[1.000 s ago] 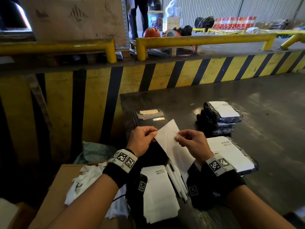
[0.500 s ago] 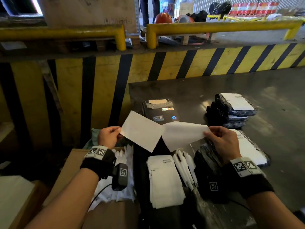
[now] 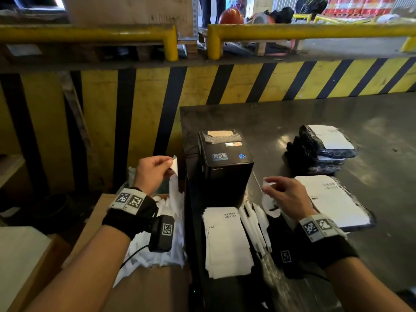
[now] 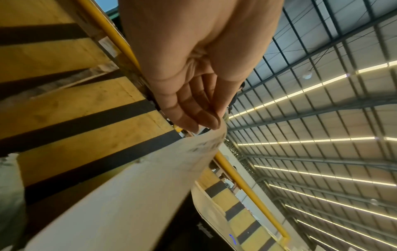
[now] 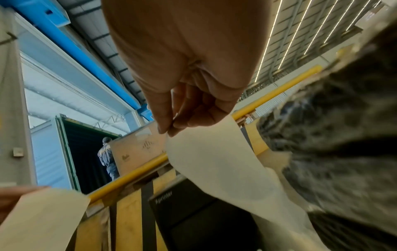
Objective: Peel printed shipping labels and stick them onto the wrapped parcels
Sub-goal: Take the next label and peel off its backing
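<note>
My left hand (image 3: 166,165) (image 4: 206,125) pinches the top of a white paper sheet (image 3: 174,176) (image 4: 150,178) that hangs down over a cardboard box (image 3: 146,289). To the right of the printer, my right hand (image 3: 269,183) (image 5: 169,130) pinches a printed label (image 3: 270,206) (image 5: 214,161), which hangs curled below its fingers. Just right of that hand lies a black wrapped parcel (image 3: 369,219) with a white label on top. Behind it stands a stack of black labelled parcels (image 3: 319,152). A pile of printed labels (image 3: 227,239) lies in front of the printer.
A black label printer (image 3: 225,170) (image 5: 193,212) stands between my hands on the dark table (image 3: 337,113). The box holds several loose white strips (image 3: 171,244). A yellow and black striped barrier (image 3: 247,82) with yellow rails runs behind.
The two sheets have come apart. My left hand has swung its sheet left and down over the box, and my right hand has carried the label right and down towards the parcel.
</note>
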### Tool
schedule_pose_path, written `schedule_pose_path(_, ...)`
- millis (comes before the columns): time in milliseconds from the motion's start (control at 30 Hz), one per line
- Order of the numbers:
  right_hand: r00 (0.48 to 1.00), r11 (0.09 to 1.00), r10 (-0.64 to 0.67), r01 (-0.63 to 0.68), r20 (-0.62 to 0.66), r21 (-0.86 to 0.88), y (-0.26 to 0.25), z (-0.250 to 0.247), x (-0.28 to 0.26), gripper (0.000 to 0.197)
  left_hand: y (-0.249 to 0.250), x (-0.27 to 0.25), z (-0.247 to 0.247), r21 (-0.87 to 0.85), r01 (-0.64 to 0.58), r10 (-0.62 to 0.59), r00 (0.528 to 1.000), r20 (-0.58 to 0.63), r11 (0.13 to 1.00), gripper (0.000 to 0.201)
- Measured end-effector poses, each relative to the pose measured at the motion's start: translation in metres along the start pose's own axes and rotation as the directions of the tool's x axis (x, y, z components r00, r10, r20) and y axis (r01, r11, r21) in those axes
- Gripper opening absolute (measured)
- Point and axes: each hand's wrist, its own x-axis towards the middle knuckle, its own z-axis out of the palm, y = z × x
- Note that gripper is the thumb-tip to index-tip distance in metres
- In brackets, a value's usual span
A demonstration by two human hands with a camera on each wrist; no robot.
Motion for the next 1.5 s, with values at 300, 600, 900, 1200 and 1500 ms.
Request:
schedule_pose_path(300,0.977,0.977,0.204,-0.198,0.058,-0.084,0.05,0.04,-0.008,0.026,0.0,-0.025,0.048,-0.052,0.077,-0.069,0.987,0.144,0.996,0.013)
schedule_pose_path(600,0.932,0.941,0.336,-0.339,0.137,0.0,0.079,0.064,-0.011,0.026,0.001,-0.039,0.078,-0.024,0.095,-0.088,0.973,0.214,0.995,0.017)
schedule_pose_path(900,0.963,0.965,0.251,-0.24,0.104,-0.106,0.048,0.041,-0.009,0.024,0.021,-0.042,0.108,-0.048,0.086,-0.07,0.962,0.265,0.995,0.016)
schedule_pose_path(1200,0.992,0.997,-0.076,0.076,-0.105,-0.005,-0.041,-0.055,0.019,0.014,0.092,-0.031,0.197,-0.225,0.034,0.045,0.94,0.337,0.974,0.012)
schedule_pose_path(1500,0.971,0.992,-0.123,0.121,-0.206,-0.02,0.007,-0.135,0.06,0.016,0.13,-0.03,0.294,-0.248,0.052,0.044,0.93,0.366,0.967,0.014)
